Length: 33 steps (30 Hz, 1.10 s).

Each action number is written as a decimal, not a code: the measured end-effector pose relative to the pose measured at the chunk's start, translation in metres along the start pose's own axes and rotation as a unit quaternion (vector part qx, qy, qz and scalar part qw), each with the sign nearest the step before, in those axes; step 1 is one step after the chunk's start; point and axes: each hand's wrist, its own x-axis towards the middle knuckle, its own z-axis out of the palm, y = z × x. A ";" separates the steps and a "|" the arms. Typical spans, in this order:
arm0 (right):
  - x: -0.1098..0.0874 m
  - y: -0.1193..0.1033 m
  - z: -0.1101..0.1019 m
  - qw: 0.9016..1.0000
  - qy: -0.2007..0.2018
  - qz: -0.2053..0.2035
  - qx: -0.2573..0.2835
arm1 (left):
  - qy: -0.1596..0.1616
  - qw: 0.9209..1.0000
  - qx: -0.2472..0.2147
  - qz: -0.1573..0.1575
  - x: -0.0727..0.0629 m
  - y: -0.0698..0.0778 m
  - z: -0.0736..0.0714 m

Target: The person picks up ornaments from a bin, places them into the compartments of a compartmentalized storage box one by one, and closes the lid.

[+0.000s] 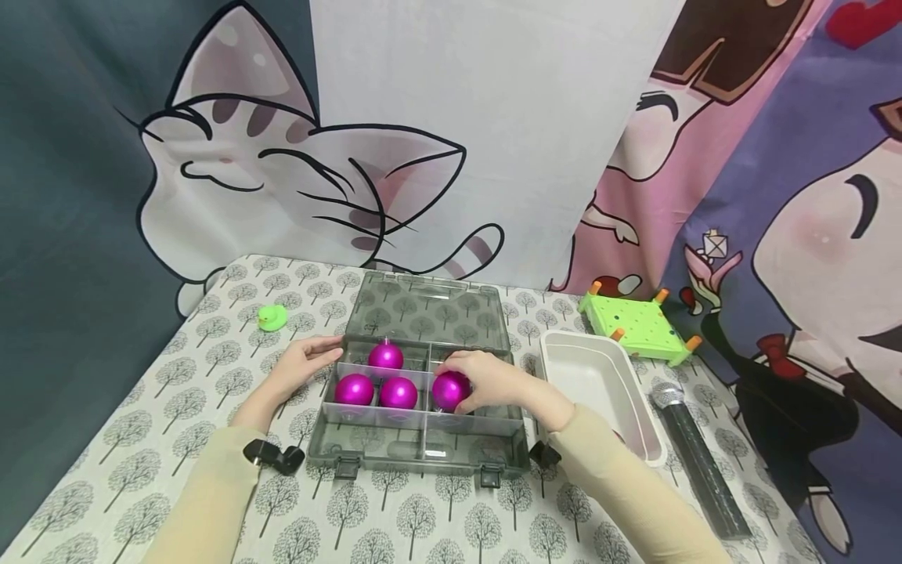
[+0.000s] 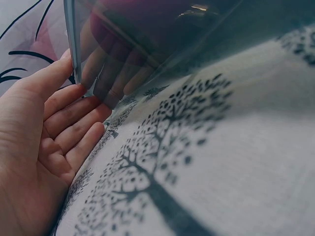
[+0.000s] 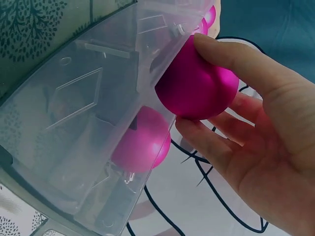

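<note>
A grey see-through divided box (image 1: pixel 366 439) lies with its lid (image 1: pixel 430 313) folded back. My right hand (image 1: pixel 486 380) holds a magenta ball ornament (image 1: pixel 449 393) at the middle right compartment, thumb and fingers round its sides in the right wrist view. Another magenta ball (image 3: pixel 142 142) shows through the clear plastic there; in the head view that hand largely hides this area. On the left side, one ball (image 1: pixel 385 356) sits in the back compartment and two balls (image 1: pixel 355 389) in the middle one. My left hand (image 1: pixel 299 366) touches the box's back left corner with extended fingers.
Right of the box stands a white basin (image 1: pixel 585 376). Beyond it lie a black microphone (image 1: pixel 698 454) with a silver head and a lime-green board (image 1: pixel 637 325) with orange-tipped legs. A green rubber duck (image 1: pixel 272 317) is at the back left of the tree-print tablecloth (image 1: pixel 416 517).
</note>
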 end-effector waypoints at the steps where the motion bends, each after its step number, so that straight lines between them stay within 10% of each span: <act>1: 0.000 0.000 0.000 1.000 0.000 -0.001 0.000 | 0.000 1.000 0.001 0.001 0.000 0.000 0.000; 24: 0.000 0.002 0.002 1.000 -0.016 0.000 0.009 | -0.004 1.000 0.004 -0.004 -0.001 0.001 -0.001; 33: -0.005 0.003 -0.010 0.999 0.039 -0.005 0.006 | -0.002 1.000 0.001 0.001 0.000 -0.002 0.000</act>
